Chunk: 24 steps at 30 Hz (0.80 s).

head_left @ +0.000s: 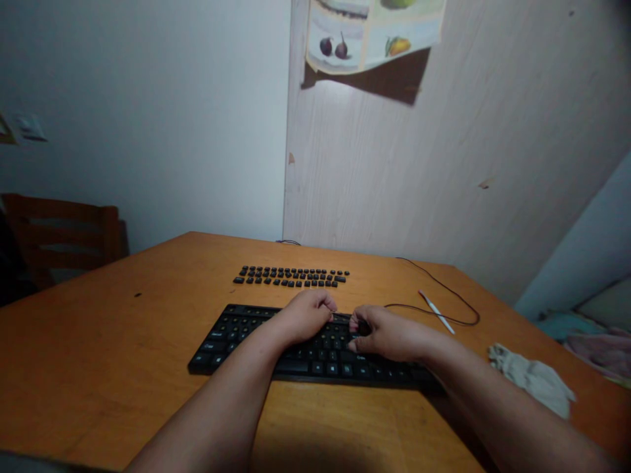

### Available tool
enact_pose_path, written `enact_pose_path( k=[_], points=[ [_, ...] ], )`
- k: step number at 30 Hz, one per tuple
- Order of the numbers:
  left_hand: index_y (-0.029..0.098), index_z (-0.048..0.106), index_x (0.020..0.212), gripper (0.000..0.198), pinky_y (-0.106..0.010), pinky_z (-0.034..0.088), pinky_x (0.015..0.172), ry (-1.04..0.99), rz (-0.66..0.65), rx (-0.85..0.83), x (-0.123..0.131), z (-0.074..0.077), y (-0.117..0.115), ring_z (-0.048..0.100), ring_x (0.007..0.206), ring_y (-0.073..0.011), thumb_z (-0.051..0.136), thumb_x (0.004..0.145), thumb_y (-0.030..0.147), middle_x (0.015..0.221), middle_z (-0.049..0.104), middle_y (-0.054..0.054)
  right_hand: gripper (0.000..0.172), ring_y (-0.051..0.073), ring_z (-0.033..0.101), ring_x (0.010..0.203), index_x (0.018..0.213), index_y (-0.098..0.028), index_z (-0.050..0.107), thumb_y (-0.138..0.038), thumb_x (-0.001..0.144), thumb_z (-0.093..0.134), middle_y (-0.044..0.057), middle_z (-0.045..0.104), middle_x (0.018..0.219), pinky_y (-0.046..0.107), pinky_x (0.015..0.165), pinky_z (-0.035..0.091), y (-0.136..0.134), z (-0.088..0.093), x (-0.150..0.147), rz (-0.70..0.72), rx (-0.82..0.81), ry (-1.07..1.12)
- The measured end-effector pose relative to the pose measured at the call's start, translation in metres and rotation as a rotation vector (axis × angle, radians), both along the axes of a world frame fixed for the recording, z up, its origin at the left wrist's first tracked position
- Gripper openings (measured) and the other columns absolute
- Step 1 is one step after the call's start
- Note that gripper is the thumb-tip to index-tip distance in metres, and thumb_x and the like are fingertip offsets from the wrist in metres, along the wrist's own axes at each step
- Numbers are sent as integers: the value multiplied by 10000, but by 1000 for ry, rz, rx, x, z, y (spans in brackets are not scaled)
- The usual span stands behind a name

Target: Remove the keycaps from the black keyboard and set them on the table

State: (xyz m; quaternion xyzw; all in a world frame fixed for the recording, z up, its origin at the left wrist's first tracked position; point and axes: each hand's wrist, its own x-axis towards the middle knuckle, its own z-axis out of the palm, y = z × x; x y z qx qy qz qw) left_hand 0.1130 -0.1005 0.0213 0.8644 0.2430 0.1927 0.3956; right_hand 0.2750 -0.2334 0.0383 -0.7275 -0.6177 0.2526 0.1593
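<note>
A black keyboard (pixel 221 341) lies across the table, with bare spots in its upper rows where keycaps are off. My left hand (pixel 308 315) is over its upper middle, fingers curled and pinched together; what they hold, if anything, is too small to make out. Just to the right, my right hand (pixel 384 332) rests over the keyboard with fingers bent inward and the thumb on the near side. Whatever lies in its grasp is dark and hidden. Behind the keyboard, loose black keycaps (pixel 290 276) are laid out in several neat rows.
A white pen-like stick with a reddish tip (pixel 438 313) lies right of the keyboard, by a looping dark cable (pixel 458 322). A crumpled pale cloth (pixel 532 380) sits at the table's right. A wooden chair (pixel 64 230) stands left, and a wall rises behind the table (pixel 162 276).
</note>
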Motion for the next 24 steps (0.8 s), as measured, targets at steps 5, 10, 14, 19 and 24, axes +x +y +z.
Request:
enact_pose_path(
  k=[5,10,14,19,24],
  points=[
    [162,652,799,160,-239,389,606,10,-20,-7,0,-1,2,565,723,-160,525,701,176,765,659,-25,180,133,495,645,864,-194,590,-290,729,661,-3,590,730,229,551,347,2,0,-2,-22,-1,6],
    [165,654,798,173,-239,390,606,-4,-24,-2,1,-2,3,569,728,-162,513,697,168,770,664,-28,131,134,479,631,835,-194,593,-284,746,627,-5,578,706,231,534,334,4,-1,-3,-44,20,-15],
    [168,661,774,166,-238,397,612,-26,-28,-10,1,-2,3,566,735,-163,510,706,181,762,663,-30,128,128,468,618,828,-189,595,-277,743,632,-10,573,697,232,544,336,4,-1,-3,-51,18,0],
    [169,668,776,167,-236,403,615,-42,-29,-25,1,-1,2,562,740,-165,521,699,188,763,664,-32,104,115,438,599,788,-181,577,-268,750,620,-24,532,662,226,530,316,2,6,-5,-45,20,50],
    [167,671,776,164,-239,406,616,-43,-56,-10,0,-2,1,564,744,-167,532,697,205,772,664,-29,107,111,434,599,767,-183,565,-282,766,606,-26,521,670,226,553,326,-2,10,-4,-42,44,93]
  ],
)
